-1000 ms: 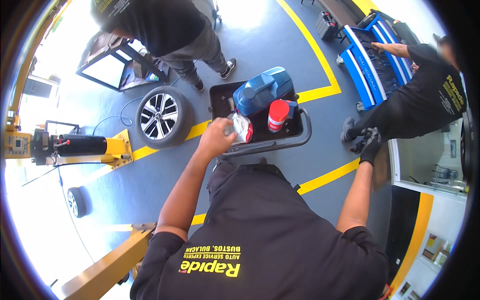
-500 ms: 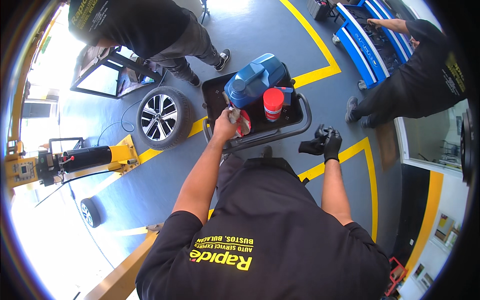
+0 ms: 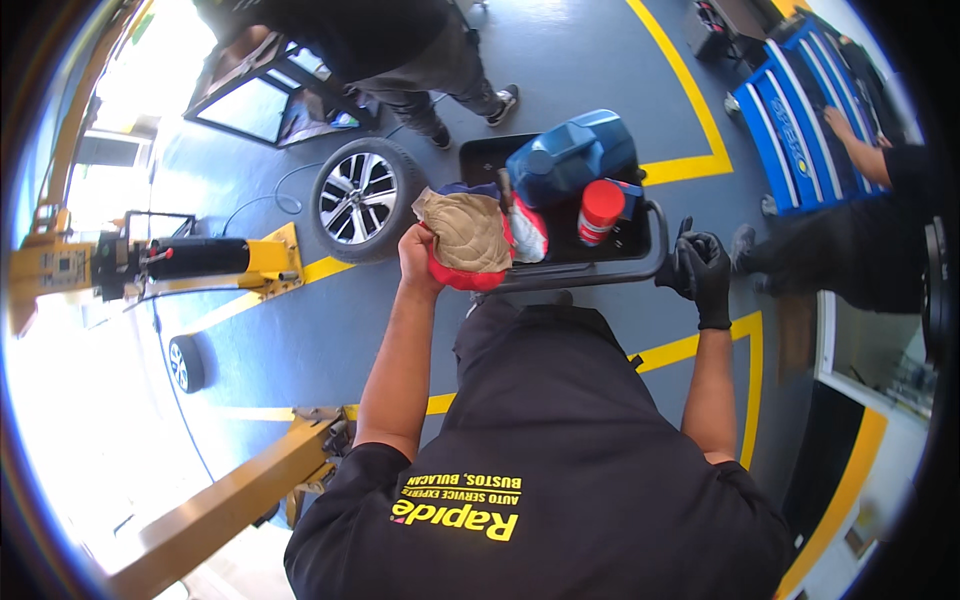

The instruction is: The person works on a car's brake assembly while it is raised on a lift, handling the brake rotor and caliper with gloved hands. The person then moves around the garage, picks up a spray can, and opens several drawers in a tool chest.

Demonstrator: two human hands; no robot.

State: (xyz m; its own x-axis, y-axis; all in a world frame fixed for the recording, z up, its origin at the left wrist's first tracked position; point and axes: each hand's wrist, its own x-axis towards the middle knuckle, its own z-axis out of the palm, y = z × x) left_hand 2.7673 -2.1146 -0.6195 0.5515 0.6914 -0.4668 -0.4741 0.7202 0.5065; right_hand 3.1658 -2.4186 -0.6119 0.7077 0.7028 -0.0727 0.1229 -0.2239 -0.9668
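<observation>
My bare left hand (image 3: 414, 258) grips a bundled rag (image 3: 465, 235), tan and quilted on top with red below and dark blue behind. It is held up by the near left corner of a black tray cart (image 3: 484, 158). On my right hand (image 3: 710, 268) is a black glove, and its closed fingers seem to hold a loose black glove (image 3: 674, 270), just right of the cart's handle (image 3: 657, 240). In the tray lie a blue jug (image 3: 570, 158), a red-lidded canister (image 3: 600, 212) and a white and red cloth (image 3: 528, 235).
A wheel with a tire (image 3: 365, 198) is left of the cart. One person (image 3: 420, 60) stands at a black frame stand (image 3: 270, 90); another (image 3: 840, 235) reaches to a blue tool cabinet (image 3: 795, 130). Yellow lift arms (image 3: 235, 490) extend at the left.
My left hand has lifted the rag out of the tray toward me and left. My right hand has risen slightly toward the cart's handle. The view has shifted left.
</observation>
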